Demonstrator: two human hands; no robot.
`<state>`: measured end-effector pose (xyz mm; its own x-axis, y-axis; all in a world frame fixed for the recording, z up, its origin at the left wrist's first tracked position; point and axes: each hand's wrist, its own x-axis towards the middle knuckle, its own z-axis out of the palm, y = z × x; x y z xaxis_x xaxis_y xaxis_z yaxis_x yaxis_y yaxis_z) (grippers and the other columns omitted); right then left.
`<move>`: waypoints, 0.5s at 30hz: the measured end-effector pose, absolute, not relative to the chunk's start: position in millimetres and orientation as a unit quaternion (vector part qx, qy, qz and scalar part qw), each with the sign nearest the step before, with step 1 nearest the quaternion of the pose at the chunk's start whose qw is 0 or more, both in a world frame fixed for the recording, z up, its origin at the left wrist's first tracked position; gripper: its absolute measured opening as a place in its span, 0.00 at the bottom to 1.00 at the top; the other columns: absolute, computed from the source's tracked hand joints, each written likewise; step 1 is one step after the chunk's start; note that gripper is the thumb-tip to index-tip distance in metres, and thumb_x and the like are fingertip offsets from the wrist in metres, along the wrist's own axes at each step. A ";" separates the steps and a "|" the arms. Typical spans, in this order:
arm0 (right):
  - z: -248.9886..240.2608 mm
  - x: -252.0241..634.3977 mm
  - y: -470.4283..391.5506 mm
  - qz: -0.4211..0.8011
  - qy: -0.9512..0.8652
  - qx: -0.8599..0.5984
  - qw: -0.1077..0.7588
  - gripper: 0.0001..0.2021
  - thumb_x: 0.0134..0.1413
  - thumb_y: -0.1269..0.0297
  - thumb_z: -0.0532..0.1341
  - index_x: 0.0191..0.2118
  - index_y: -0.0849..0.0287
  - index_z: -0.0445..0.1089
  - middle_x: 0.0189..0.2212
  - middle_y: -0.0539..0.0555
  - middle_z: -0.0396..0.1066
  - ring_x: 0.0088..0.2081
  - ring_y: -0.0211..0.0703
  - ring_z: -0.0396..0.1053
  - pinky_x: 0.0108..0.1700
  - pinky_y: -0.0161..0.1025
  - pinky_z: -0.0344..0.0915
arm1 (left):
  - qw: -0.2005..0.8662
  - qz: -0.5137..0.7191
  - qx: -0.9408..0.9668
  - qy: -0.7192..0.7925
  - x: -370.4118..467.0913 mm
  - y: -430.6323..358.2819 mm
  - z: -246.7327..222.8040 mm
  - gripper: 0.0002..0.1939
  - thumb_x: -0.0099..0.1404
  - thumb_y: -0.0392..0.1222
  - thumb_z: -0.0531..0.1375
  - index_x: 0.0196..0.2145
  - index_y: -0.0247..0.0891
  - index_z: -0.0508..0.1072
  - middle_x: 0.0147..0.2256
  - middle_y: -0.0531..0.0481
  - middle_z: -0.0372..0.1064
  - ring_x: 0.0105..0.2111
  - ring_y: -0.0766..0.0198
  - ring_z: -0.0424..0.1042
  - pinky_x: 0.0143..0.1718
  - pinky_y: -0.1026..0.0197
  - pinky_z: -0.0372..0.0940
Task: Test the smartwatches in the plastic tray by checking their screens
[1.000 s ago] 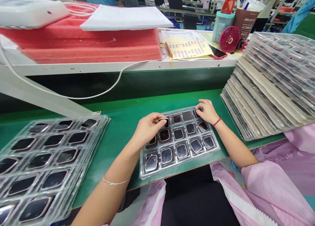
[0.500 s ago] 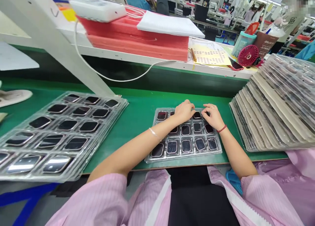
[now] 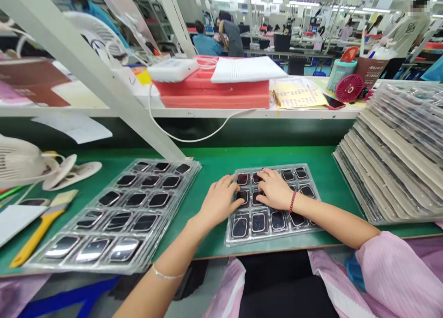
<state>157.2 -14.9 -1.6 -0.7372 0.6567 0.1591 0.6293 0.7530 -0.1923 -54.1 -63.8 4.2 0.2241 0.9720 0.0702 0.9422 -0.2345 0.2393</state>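
A clear plastic tray (image 3: 273, 237) with rows of dark, rounded-square glass pieces lies on the green work surface in front of me. My left hand (image 3: 221, 198) is at the tray's left side, fingers apart, its fingertips by the left column of pieces. Over the upper middle of the tray my right hand (image 3: 275, 189) is spread, covering part of some pieces. Neither hand visibly holds anything. Further left, a stack of similar trays (image 3: 141, 235) carries more dark pieces on top.
At the right stands a tall stack of trays (image 3: 391, 170). A slanted white post (image 3: 114, 82) rises behind the left trays. A yellow-handled brush (image 3: 44, 225) and a white fan (image 3: 20, 161) are at far left. Red foam blocks (image 3: 214, 99) sit on the shelf (image 3: 297, 112).
The view has tilted up and turned left. My left hand has moved from the tray's top row to its left side; my right hand has moved left across the tray. Both have their fingers spread.
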 end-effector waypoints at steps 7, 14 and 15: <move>-1.2 168.3 -13.2 0.212 -0.907 -0.306 0.198 0.09 0.44 0.70 0.70 0.31 0.61 0.68 0.56 0.65 0.67 0.62 0.62 0.59 0.61 0.58 0.57 | 0.107 0.187 0.773 0.596 -55.5 -66.2 5.2 0.07 0.54 0.41 0.65 0.29 0.41 0.70 0.58 0.39 0.67 0.63 0.39 0.57 0.58 0.37 0.56; 4.1 203.7 18.5 0.637 -0.594 -0.350 0.344 0.09 0.51 0.68 0.62 0.38 0.59 0.63 0.32 0.54 0.78 0.23 0.35 0.72 0.22 0.30 0.66 | 0.482 0.443 0.575 0.490 -18.2 -23.7 11.2 0.11 0.57 0.45 0.63 0.36 0.38 0.71 0.28 0.50 0.74 0.22 0.64 0.72 0.28 0.60 0.67; 3.2 209.3 21.7 0.655 -0.556 -0.358 0.366 0.11 0.52 0.66 0.63 0.40 0.60 0.65 0.34 0.55 0.78 0.22 0.33 0.71 0.21 0.29 0.66 | 0.515 0.466 0.537 0.479 -10.3 -15.6 10.6 0.14 0.55 0.45 0.65 0.39 0.36 0.72 0.28 0.50 0.74 0.20 0.67 0.69 0.24 0.64 0.63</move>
